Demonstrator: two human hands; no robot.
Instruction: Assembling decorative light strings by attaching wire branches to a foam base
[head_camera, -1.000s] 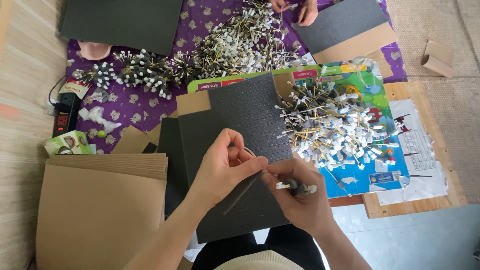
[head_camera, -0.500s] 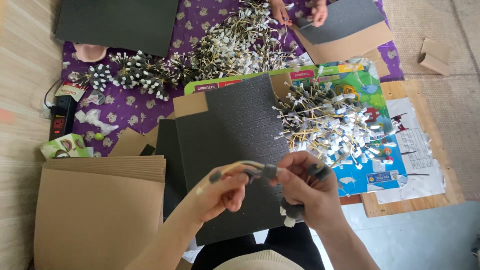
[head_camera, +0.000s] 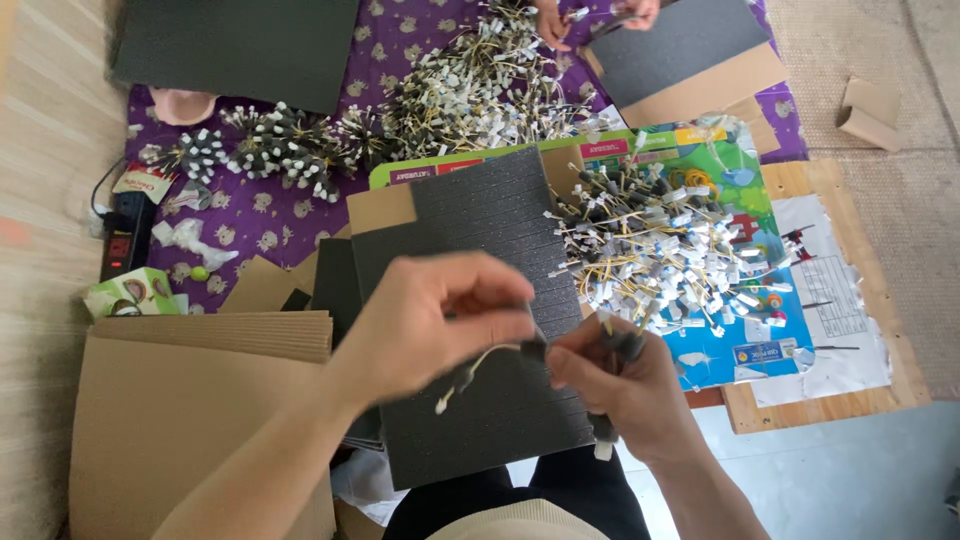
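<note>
My left hand (head_camera: 430, 320) and my right hand (head_camera: 615, 385) are raised close together over a black ribbed foam sheet (head_camera: 480, 250) on my lap. Between them runs a thin pale wire piece (head_camera: 470, 372); the left fingers pinch its upper end near a dark tip. My right hand also clutches a small bundle of dark-ended wire pieces (head_camera: 620, 345), one white end hanging below the fist. Motion blur hides the exact finger contact.
A heap of white-tagged wire pieces (head_camera: 665, 255) lies on a colourful mat (head_camera: 745, 180) right of the foam. More bundles (head_camera: 460, 95) lie on a purple cloth. Another person's hands (head_camera: 595, 15) work at the top. Cardboard sheets (head_camera: 190, 410) are stacked at left; power strip (head_camera: 125, 240) beside them.
Both hands have risen closer to the camera over the foam sheet. The thin wire piece is now drawn out between them, and the right hand has gathered the bundle.
</note>
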